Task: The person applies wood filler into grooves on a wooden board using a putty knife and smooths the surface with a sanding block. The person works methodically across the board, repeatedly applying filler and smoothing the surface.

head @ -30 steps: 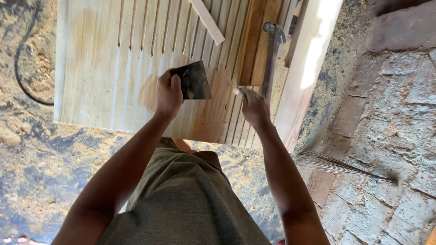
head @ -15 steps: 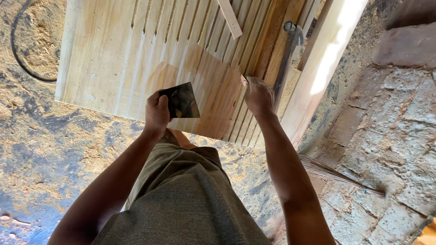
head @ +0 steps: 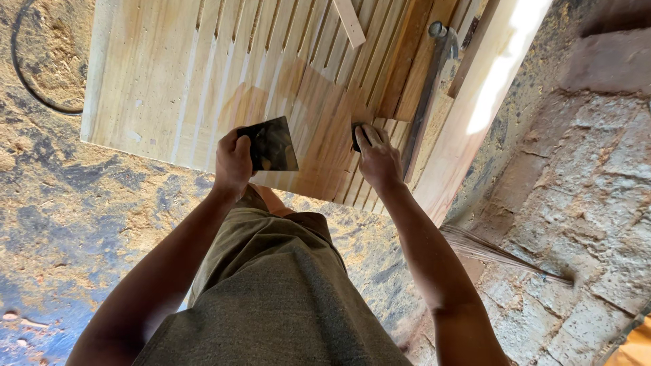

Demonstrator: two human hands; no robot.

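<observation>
My left hand (head: pixel 234 159) grips a dark, flat, square scraper-like sheet (head: pixel 272 144) and holds it against the near edge of a pale wooden slatted panel (head: pixel 156 74). My right hand (head: pixel 376 157) presses flat on the panel a little to the right, with a small dark piece (head: pixel 355 135) under its fingertips. What that piece is cannot be made out. Both forearms reach forward over my grey-green garment.
A loose wooden strip (head: pixel 349 22) lies across the slats at the top. A metal clamp bar (head: pixel 430 88) runs along the panel's right side, beside a pale upright board (head: pixel 485 88). Sawdust covers the ground at left; stone paving (head: pixel 590 169) and a broom (head: pixel 495 252) lie at right.
Both hands shifted toward the panel's near edge. The right hand went from gripping a pale bit at the edge to pressing flat on the slats. The view drew closer.
</observation>
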